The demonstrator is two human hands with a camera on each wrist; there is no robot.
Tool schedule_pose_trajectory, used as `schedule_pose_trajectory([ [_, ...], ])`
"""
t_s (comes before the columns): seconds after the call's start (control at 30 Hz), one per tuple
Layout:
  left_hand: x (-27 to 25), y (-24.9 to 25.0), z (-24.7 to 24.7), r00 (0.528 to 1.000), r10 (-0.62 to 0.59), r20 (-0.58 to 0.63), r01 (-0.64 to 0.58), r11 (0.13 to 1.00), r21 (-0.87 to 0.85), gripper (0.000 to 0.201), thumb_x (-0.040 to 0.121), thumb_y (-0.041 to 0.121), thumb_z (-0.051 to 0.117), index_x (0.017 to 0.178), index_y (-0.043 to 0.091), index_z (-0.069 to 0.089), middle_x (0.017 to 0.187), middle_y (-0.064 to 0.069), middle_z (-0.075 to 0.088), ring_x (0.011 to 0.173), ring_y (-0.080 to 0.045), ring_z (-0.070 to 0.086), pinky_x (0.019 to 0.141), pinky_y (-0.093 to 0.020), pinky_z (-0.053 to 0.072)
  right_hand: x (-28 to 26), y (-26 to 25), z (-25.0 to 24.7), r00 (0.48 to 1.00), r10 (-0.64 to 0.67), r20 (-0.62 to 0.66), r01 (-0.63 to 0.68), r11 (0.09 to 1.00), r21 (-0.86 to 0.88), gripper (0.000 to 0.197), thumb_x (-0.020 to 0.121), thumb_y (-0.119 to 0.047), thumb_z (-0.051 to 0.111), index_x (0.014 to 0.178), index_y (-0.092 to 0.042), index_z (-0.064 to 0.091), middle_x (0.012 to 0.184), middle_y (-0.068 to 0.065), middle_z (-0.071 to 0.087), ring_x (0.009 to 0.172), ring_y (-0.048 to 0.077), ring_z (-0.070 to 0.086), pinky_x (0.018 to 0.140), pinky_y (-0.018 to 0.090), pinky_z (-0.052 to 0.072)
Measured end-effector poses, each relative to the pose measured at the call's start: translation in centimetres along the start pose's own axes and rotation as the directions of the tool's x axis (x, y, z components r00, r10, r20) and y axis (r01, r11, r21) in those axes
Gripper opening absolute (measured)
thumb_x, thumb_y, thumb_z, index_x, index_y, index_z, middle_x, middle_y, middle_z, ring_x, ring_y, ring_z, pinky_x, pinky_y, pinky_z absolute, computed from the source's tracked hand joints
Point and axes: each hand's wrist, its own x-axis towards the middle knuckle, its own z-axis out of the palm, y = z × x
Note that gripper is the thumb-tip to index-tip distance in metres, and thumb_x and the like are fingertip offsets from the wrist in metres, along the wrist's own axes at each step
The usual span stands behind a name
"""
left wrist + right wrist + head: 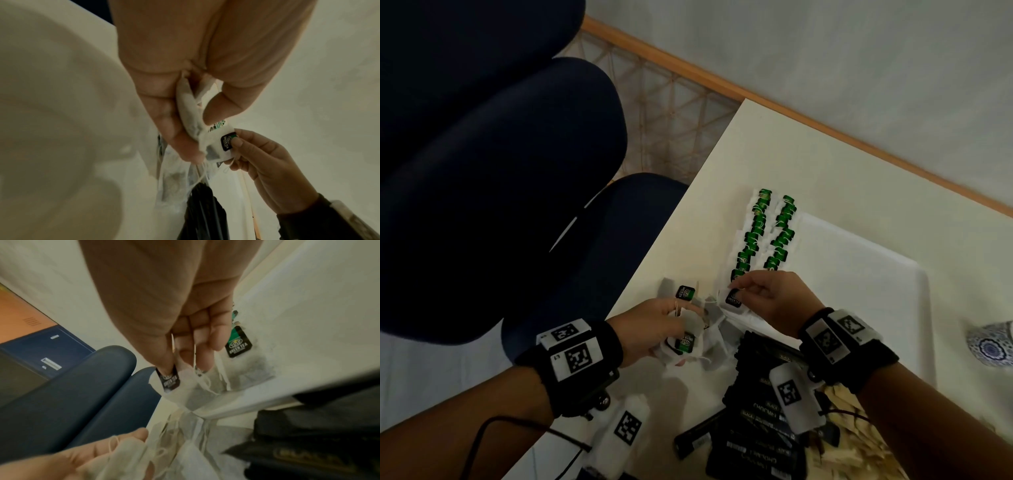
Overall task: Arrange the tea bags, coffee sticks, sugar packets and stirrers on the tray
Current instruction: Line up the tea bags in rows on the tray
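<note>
Two rows of tea bags with green tags (pixel 767 233) lie along the left side of the white tray (pixel 866 281). My right hand (pixel 736 289) pinches the dark tag of a tea bag (pixel 734 297) at the near end of the rows; the tag (pixel 227 141) also shows in the left wrist view. My left hand (pixel 681 330) grips a bunch of loose tea bags (pixel 697 342) just left of the tray, their strings tangled. Black coffee sticks (pixel 760 418) lie piled in front of the tray. Wooden stirrers (pixel 859 448) lie at the lower right.
The table's left edge (pixel 654 260) runs close beside my left hand, with dark blue chairs (pixel 500 171) beyond it. A patterned blue-and-white dish (pixel 993 344) stands right of the tray. A skirting board and wall (pixel 825 68) border the far side.
</note>
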Motion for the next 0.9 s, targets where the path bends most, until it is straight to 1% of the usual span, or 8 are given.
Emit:
schedule_pose_trajectory([
  [0.17,0.1,-0.1,-0.3,0.999,0.036,-0.027,-0.036,0.999,-0.027,0.030,0.090,-0.007,0.052,0.109,0.012,0.066,0.084,-0.007,0.071,0.068,-0.016,0.067,0.058,-0.029,0.057,1.0,0.2,-0.1,0.999,0.041,0.009,-0.040,0.995,-0.096,0.018,0.092,-0.029,0.057,0.105,-0.028,0.069,0.100,-0.006,0.072,0.092,0.013,0.065,0.086,0.034,0.052],
  [0.27,0.4,-0.3,-0.4,0.997,0.054,-0.058,-0.055,0.998,-0.017,0.029,0.089,-0.008,0.054,0.108,0.009,0.068,0.093,-0.012,0.072,0.073,-0.016,0.068,0.057,-0.027,0.055,1.4,0.3,-0.3,0.997,0.069,-0.016,-0.071,0.985,-0.155,0.020,0.092,-0.031,0.056,0.107,-0.027,0.069,0.101,-0.006,0.071,0.093,0.014,0.063,0.085,0.030,0.050],
  [0.4,0.5,-0.3,-0.3,0.992,0.086,-0.092,-0.086,0.996,0.007,0.023,0.088,-0.002,0.059,0.105,0.009,0.071,0.101,-0.017,0.072,0.086,-0.026,0.068,0.077,-0.041,0.056,1.3,0.5,-0.4,0.997,0.082,-0.015,-0.083,0.974,-0.209,0.020,0.092,-0.031,0.055,0.107,-0.027,0.068,0.098,-0.006,0.071,0.091,0.016,0.062,0.080,0.029,0.050],
  [0.53,0.6,-0.3,0.0,0.991,0.085,-0.099,-0.086,0.996,-0.005,0.017,0.088,0.003,0.062,0.103,0.005,0.071,0.089,-0.016,0.072,0.068,-0.020,0.067,0.049,-0.025,0.054,1.1,0.8,-0.1,0.998,0.065,-0.014,-0.066,0.981,-0.182,0.019,0.092,-0.031,0.056,0.107,-0.027,0.068,0.101,-0.005,0.070,0.093,0.015,0.062,0.082,0.029,0.050],
  [0.7,1.0,-0.2,0.6,0.989,0.099,-0.110,-0.102,0.995,-0.017,0.016,0.088,0.009,0.063,0.101,0.010,0.073,0.086,-0.014,0.072,0.062,-0.017,0.066,0.048,-0.024,0.052,1.5,1.2,0.0,0.997,0.048,-0.059,-0.059,0.979,-0.196,0.023,0.093,-0.036,0.053,0.115,-0.035,0.061,0.092,-0.012,0.065,0.089,0.013,0.060,0.076,0.030,0.049],
  [0.77,1.2,-0.1,0.7,0.987,0.102,-0.126,-0.106,0.994,-0.021,0.016,0.089,0.012,0.063,0.102,0.011,0.073,0.092,-0.017,0.072,0.071,-0.024,0.066,0.062,-0.035,0.057,1.1,1.1,-0.2,0.992,-0.022,-0.127,-0.008,0.972,-0.234,0.027,0.091,-0.038,0.054,0.118,-0.039,0.056,0.087,-0.015,0.056,0.083,0.010,0.057,0.071,0.030,0.049],
  [0.83,1.3,0.0,1.0,0.986,0.099,-0.137,-0.105,0.993,-0.043,0.017,0.090,0.012,0.062,0.102,0.011,0.074,0.101,-0.021,0.071,0.086,-0.035,0.064,0.085,-0.052,0.050,0.1,0.6,-0.4,0.978,-0.127,-0.163,0.093,0.975,-0.204,0.026,0.088,-0.040,0.058,0.114,-0.040,0.057,0.085,-0.016,0.052,0.075,0.004,0.054,0.068,0.029,0.049],
  [0.9,1.4,0.0,1.3,0.983,0.094,-0.157,-0.106,0.992,-0.071,0.018,0.092,0.010,0.059,0.104,0.011,0.072,0.104,-0.022,0.070,0.093,-0.036,0.064,0.092,-0.052,0.047,-1.2,-0.2,-0.3,0.963,-0.250,-0.095,0.232,0.957,-0.173,0.028,0.082,-0.048,0.062,0.108,-0.040,0.059,0.087,-0.018,0.052,0.075,0.000,0.052,0.067,0.022,0.047],
])
